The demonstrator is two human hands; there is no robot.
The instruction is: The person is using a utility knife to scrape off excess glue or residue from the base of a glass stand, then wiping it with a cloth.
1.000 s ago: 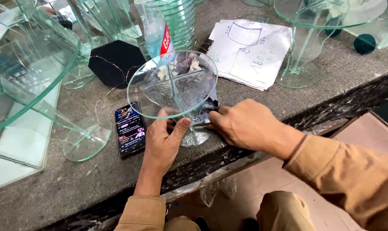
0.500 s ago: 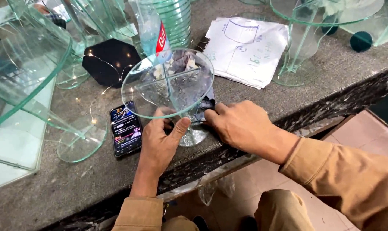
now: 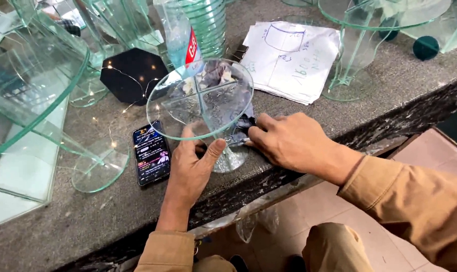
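Note:
A small clear glass stand (image 3: 201,98) with a round top and a round foot sits near the front edge of the stone worktop (image 3: 339,113). My left hand (image 3: 193,166) grips it from the near side, with the thumb and fingers hooked on the top's front rim. My right hand (image 3: 289,141) is on the right of the stand. Its fingertips pinch a dark cloth (image 3: 241,123) that is tucked under the round top against the stem. Both sleeves are tan.
A lit phone (image 3: 151,153) lies just left of my left hand. Behind are a black octagonal plate with tiny lights (image 3: 130,73), a plastic bottle (image 3: 183,35) and sketched paper sheets (image 3: 294,60). Larger glass stands are at the left (image 3: 32,85) and right (image 3: 369,40). A loose glass disc (image 3: 100,166) lies near the phone.
Both hands stay on the glass stand and the cloth. The right hand's fingers have shifted slightly at the cloth, and the view has drifted a little.

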